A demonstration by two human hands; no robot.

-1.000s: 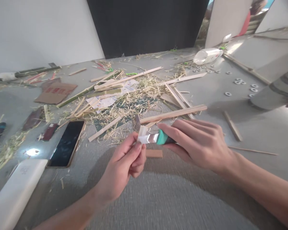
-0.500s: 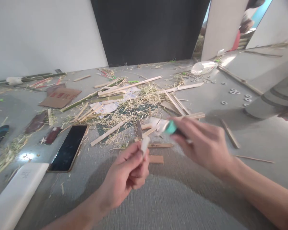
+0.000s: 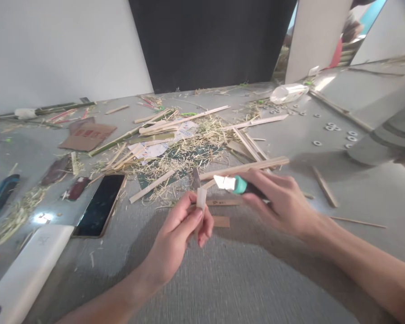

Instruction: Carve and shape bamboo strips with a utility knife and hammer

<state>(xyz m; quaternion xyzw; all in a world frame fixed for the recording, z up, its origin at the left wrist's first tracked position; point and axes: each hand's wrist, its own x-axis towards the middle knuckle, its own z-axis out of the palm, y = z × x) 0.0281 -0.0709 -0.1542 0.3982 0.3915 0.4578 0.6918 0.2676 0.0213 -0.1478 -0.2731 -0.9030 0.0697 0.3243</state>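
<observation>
Between the thumb and fingers of my left hand is a short pale bamboo strip, its upper end standing up out of the grip. My right hand is closed around a utility knife with a green and black body. The bright blade points left, a little above and to the right of the strip, and does not touch it. Beyond my hands, bamboo shavings cover a dark green cutting mat. A flat wooden piece lies on the table just behind my left hand.
On the left are a phone, a white power bank and a blue-handled tool. Bamboo strips lie across the middle. To the right are a clear bottle, several small white rings and a grey cylinder.
The knife has slowed, and its blurred blade now shows sharply. The strip in my left hand stands more upright, and the fingers beneath it have loosened slightly.
</observation>
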